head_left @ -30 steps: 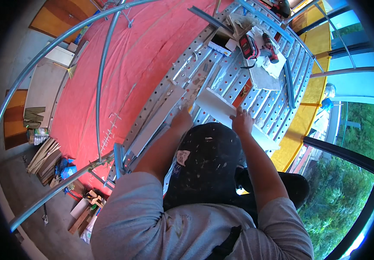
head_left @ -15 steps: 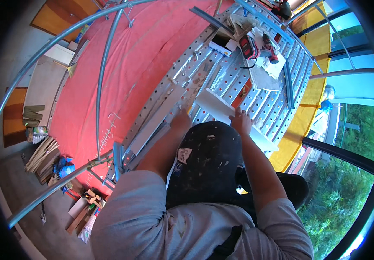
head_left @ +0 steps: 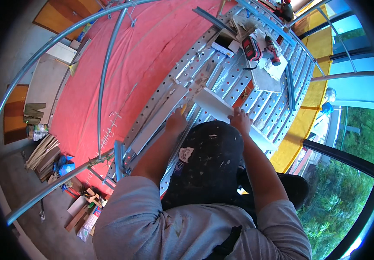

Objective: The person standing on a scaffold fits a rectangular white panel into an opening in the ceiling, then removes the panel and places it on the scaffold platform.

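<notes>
My right hand [head_left: 240,121] grips the edge of a long white board strip [head_left: 215,105], fingers curled over its upper side. The strip lies slantwise across the perforated metal planks [head_left: 200,115], partly behind my raised knee. To the left, my left hand [head_left: 176,121] is closed around a thin yellow tool [head_left: 183,110]; its exact kind is too small to tell. Beside that hand rests another pale board strip [head_left: 160,118], running along the platform's left edge.
A red-and-black cordless drill [head_left: 272,51] and a red-and-black case-like tool [head_left: 251,48] lie on board pieces ahead. Metal channels [head_left: 290,86] are scattered about. Scaffold tubes [head_left: 105,73] rise on the left before red sheeting [head_left: 80,112]. Yellow sheeting [head_left: 295,141] and windows border the right.
My left hand has shifted slightly left, away from the white strip, with the yellow tool now showing more clearly. My right hand keeps its place on the strip.
</notes>
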A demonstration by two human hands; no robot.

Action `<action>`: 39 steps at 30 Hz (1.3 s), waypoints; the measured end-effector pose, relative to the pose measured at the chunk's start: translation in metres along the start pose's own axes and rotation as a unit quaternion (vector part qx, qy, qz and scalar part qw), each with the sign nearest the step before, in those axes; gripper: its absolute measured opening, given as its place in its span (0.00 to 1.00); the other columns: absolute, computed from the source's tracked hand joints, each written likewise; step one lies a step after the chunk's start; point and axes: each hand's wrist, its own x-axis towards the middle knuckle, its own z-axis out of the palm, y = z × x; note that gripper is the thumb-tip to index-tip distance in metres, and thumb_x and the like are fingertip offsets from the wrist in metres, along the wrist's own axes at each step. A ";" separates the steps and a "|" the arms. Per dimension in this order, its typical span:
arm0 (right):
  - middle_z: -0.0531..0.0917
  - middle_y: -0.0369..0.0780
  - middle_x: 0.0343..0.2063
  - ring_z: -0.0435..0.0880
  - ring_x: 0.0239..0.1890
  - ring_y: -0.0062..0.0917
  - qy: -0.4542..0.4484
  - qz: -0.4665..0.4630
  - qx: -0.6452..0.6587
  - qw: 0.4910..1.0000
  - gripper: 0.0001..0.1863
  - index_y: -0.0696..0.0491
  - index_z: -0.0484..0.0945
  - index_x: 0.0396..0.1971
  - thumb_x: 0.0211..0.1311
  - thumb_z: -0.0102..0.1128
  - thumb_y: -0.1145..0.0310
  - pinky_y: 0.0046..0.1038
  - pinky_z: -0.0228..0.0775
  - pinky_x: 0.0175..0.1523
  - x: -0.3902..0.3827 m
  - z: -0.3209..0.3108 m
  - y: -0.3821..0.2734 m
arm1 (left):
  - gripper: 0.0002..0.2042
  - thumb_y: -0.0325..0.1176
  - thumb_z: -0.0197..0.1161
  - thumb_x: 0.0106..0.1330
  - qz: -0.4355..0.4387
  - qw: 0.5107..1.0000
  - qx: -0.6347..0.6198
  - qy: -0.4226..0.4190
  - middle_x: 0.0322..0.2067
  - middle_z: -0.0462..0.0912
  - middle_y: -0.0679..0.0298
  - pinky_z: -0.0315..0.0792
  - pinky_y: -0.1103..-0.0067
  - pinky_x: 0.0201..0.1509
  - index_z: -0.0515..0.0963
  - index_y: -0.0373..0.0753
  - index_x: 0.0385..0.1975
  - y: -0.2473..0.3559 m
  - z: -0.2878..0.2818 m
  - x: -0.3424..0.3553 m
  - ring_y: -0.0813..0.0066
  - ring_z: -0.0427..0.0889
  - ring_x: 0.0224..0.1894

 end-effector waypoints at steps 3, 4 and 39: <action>0.83 0.42 0.47 0.80 0.55 0.41 0.018 0.002 -0.007 1.000 0.17 0.47 0.75 0.46 0.63 0.65 0.57 0.56 0.64 0.57 -0.003 0.005 -0.002 | 0.20 0.43 0.53 0.72 0.022 1.000 0.005 -0.011 0.41 0.84 0.39 0.76 0.53 0.51 0.69 0.37 0.57 0.001 -0.008 -0.001 0.41 0.84 0.47; 0.83 0.42 0.47 0.80 0.55 0.41 0.019 0.010 -0.012 1.000 0.17 0.47 0.75 0.46 0.63 0.65 0.57 0.56 0.64 0.57 -0.003 0.004 0.006 | 0.20 0.42 0.53 0.72 0.024 0.999 0.012 -0.041 0.42 0.84 0.40 0.76 0.53 0.51 0.69 0.37 0.57 0.020 -0.009 -0.004 0.41 0.84 0.47; 0.83 0.43 0.45 0.81 0.52 0.42 0.026 0.011 -0.025 0.999 0.16 0.48 0.74 0.45 0.63 0.65 0.58 0.53 0.66 0.54 0.000 0.000 0.003 | 0.19 0.39 0.57 0.70 -0.056 0.996 -0.010 -0.062 0.46 0.83 0.41 0.75 0.56 0.54 0.71 0.36 0.55 0.004 -0.001 -0.020 0.45 0.83 0.51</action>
